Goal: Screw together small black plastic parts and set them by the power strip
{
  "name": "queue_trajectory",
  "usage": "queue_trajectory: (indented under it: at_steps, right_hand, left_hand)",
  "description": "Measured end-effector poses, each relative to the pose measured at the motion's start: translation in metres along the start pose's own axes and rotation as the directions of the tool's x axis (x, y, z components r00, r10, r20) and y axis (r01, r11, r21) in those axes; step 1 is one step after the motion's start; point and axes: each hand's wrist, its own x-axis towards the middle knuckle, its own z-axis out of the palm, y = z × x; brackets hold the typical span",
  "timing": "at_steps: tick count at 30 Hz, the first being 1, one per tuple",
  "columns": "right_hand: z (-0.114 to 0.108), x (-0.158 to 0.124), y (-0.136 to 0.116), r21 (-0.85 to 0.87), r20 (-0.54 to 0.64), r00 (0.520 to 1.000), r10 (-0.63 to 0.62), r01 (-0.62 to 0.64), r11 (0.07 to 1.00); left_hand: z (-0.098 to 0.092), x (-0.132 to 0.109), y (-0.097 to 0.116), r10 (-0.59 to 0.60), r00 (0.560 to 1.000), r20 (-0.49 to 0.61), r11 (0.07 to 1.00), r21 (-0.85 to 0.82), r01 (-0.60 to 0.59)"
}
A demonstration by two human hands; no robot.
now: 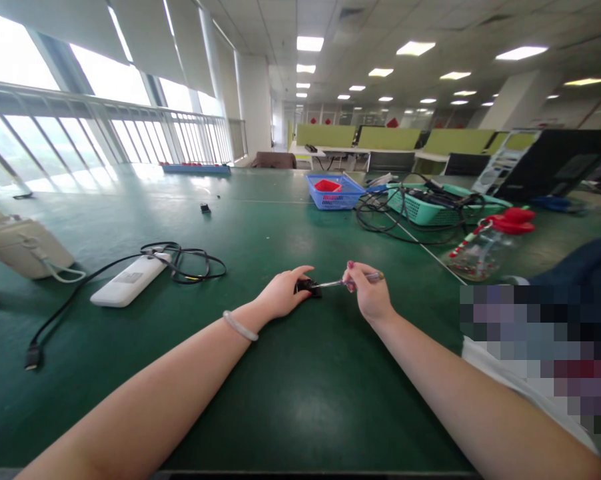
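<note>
My left hand (283,292) rests on the green table (260,400) with its fingers closed over a small black part (308,287), pinning it down. My right hand (368,293) pinches a thin screwdriver (348,282) with a clear handle. Its metal tip points left and meets the black part. A pale bangle sits on my left wrist. Both forearms reach in from the bottom edge.
A white power strip (130,280) with a coiled black cable (185,263) lies at left, beside a beige device (23,247). Further back stand a blue basket (334,192), a teal basket (438,205) of cables and a red-lidded bottle (485,250). Another small black piece (205,208) lies mid-table.
</note>
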Motion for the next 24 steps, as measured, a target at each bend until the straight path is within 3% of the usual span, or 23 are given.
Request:
queue_trajectory:
  at_steps: [3,6,12,15,19,24]
  right_hand:
    - [0.000,-0.008,-0.013,-0.194,0.112,0.988,-0.106,0.127,0.973]
    - [-0.001,-0.012,-0.020,-0.330,0.250,0.937,-0.242,0.318,0.889]
    - [-0.001,-0.012,-0.019,-0.431,0.397,0.845,-0.358,0.516,0.740]
    - [0.001,-0.011,-0.020,-0.434,0.489,0.771,-0.408,0.621,0.653]
    - [0.003,-0.010,-0.026,-0.463,0.621,0.681,-0.387,0.718,0.520]
    - [0.000,-0.011,-0.032,-0.507,0.655,0.691,-0.306,0.702,0.500]
  left_hand:
    - [-0.001,0.000,-0.002,-0.010,1.000,0.000,0.999,-0.041,0.010]
    - [-0.001,0.000,-0.003,-0.008,1.000,0.004,0.999,-0.043,0.008]
    - [-0.002,0.001,-0.003,0.002,1.000,0.002,1.000,-0.002,-0.002]
    - [-0.002,0.001,-0.004,0.015,1.000,0.009,1.000,0.019,-0.015]
    - [-0.002,0.001,-0.008,0.027,1.000,-0.001,0.999,0.018,-0.027]
    - [-0.002,0.001,-0.009,0.025,1.000,-0.011,1.000,-0.005,-0.025]
